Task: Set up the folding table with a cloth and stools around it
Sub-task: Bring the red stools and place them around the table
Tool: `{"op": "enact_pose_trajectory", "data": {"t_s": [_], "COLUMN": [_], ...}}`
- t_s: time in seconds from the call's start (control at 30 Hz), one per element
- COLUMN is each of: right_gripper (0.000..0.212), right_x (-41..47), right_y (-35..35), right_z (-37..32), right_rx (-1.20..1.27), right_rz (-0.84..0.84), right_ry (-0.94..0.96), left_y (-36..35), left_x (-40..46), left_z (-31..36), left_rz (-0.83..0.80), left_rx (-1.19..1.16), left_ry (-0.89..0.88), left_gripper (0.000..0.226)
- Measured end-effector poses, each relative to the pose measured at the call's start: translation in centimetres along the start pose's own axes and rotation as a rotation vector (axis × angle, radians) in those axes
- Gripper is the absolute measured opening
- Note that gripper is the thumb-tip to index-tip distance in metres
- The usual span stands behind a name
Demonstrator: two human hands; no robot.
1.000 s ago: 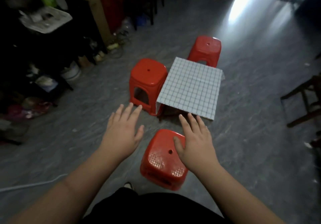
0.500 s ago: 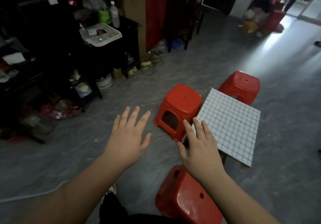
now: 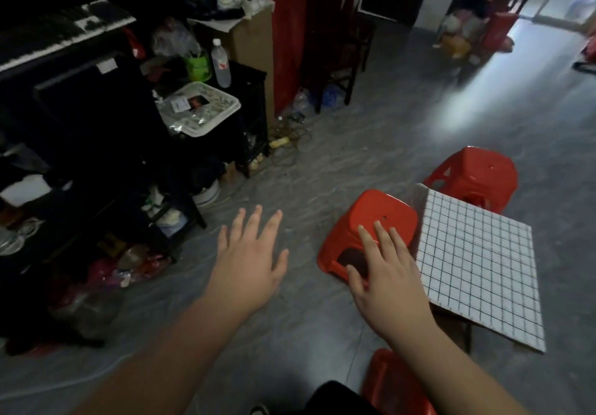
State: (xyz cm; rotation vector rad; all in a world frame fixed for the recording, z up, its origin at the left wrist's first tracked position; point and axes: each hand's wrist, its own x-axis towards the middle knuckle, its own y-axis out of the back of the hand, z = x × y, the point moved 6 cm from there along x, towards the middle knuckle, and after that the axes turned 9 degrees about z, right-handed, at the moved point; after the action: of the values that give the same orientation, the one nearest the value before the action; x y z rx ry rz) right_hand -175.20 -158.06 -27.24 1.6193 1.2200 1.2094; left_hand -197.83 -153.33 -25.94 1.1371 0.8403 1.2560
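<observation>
The view has swung left since a second ago: the cloth-covered folding worktop (image 3: pixel 477 269) now sits lower right, ringed by three red stools (image 3: pixel 380 221). Left hand (image 3: pixel 251 260) and right hand (image 3: pixel 387 282) hover spread wide, holding nothing; setup looks nearly finished.

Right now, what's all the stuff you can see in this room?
Stools: three, red, two beside the little table, one at the bottom edge.
Table cloth: one, white with a grid, covering the low table.
Water bottle: one, clear, on the dark shelf at left.
Tray: one, white, patterned, on the same shelf.
Cardboard box: one, brown, behind the shelf.
Keyboard: one, black and white, far left.
Hands: left and right, both open, holding nothing.
</observation>
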Motion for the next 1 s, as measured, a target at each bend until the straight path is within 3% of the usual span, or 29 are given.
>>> {"op": "enact_pose_trajectory", "data": {"t_s": [0.2,0.6,0.77,1.0], "right_gripper": [0.071,0.073,0.071,0.07], "right_x": [7.8,25.6,29.4,33.1], "right_y": [-2.6,-8.6,-8.6,-10.1], "right_z": [3.5,15.2,19.1,23.1], "right_rx": [-0.016,-0.035,-0.091,-0.163], "right_rz": [0.025,0.018,-0.002,0.027], "right_ry": [-0.158,-0.388,-0.535,-0.868], "left_y": [-2.9,-10.7,-14.2,-20.0], "left_x": [10.8,37.8,45.3,54.7], "left_z": [1.7,11.8,15.9,23.8], "left_rz": [-0.064,-0.119,-0.217,-0.313], "left_rx": [-0.007,0.064,0.043,-0.081], "left_ry": [-0.13,-0.462,-0.554,-0.869], "left_gripper": [0.068,0.069,0.069,0.076]}}
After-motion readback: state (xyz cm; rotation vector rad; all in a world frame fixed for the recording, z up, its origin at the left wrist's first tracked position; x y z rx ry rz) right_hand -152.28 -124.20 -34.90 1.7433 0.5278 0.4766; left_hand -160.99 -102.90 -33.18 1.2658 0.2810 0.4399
